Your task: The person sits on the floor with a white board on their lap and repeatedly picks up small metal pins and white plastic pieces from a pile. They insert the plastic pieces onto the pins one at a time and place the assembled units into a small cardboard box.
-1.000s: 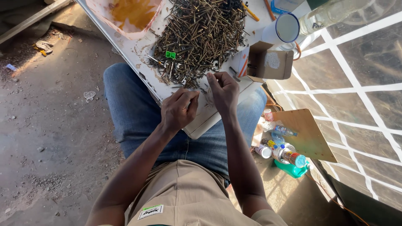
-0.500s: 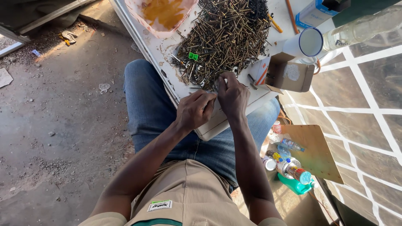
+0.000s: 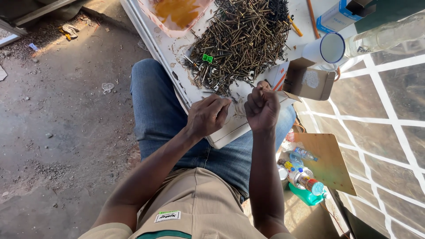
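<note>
The left hand (image 3: 208, 116) rests curled, fingers bent, on the near edge of a white board (image 3: 228, 130) across the lap; the right hand (image 3: 262, 108) is closed in a fist just beside it — whether either grips anything cannot be told; the heap of screws (image 3: 241, 42) lies on the board just beyond both hands — a small green piece (image 3: 207, 58) among them.

A big heap of dark, brassy screws (image 3: 241, 42) is seen spread over the white board (image 3: 177, 53), shafts crossing every way, a small green clip lodged near its lower left edge. Strays are scattered off the heap's near edge, toward the two hands. The left hand (image 3: 208, 116) is curled at that edge, fingertips pinched together; what is pinched cannot be made out. The right hand (image 3: 263, 109) is held fisted just beside it.
</note>
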